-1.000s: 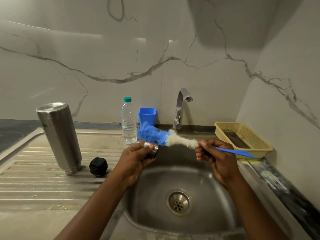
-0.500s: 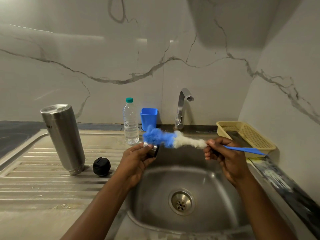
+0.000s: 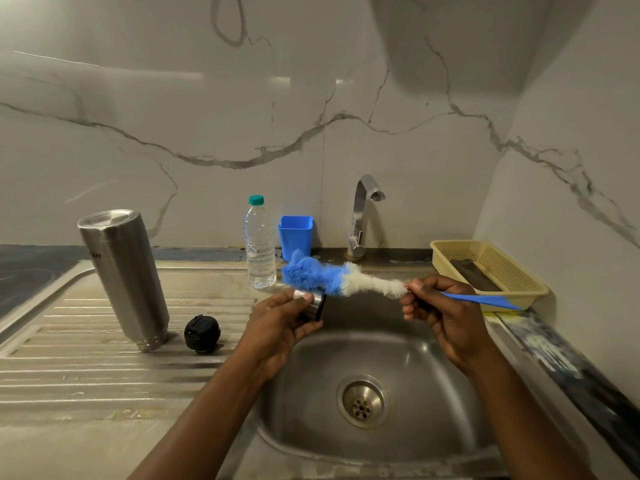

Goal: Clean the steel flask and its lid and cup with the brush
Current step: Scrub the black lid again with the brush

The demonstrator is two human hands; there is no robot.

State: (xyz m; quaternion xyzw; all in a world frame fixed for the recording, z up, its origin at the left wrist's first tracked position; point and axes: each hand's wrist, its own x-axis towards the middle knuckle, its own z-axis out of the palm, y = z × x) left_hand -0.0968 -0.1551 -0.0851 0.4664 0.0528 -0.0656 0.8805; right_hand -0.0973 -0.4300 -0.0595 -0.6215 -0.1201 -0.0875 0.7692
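**Steel cup [image 3: 313, 301] under the brush [image 3: 332, 280], over the sink [image 3: 433, 358]**

My left hand [image 3: 280, 323] grips the cup. My right hand [image 3: 446, 313] pinches the brush where bristles meet handle. The blue bristle end lies across the cup's rim, slightly further left than half a second ago. Both grips are unchanged. The flask [image 3: 124, 278] stands on the drainboard [image 3: 86, 368], its black lid [image 3: 202, 333] just beside it.

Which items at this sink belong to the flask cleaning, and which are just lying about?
In the job:
- steel flask, standing on the drainboard
- black lid beside it
- steel cup, held in the left hand
- brush, held in the right hand

Lying about:
- water bottle
- blue tub
- yellow basket
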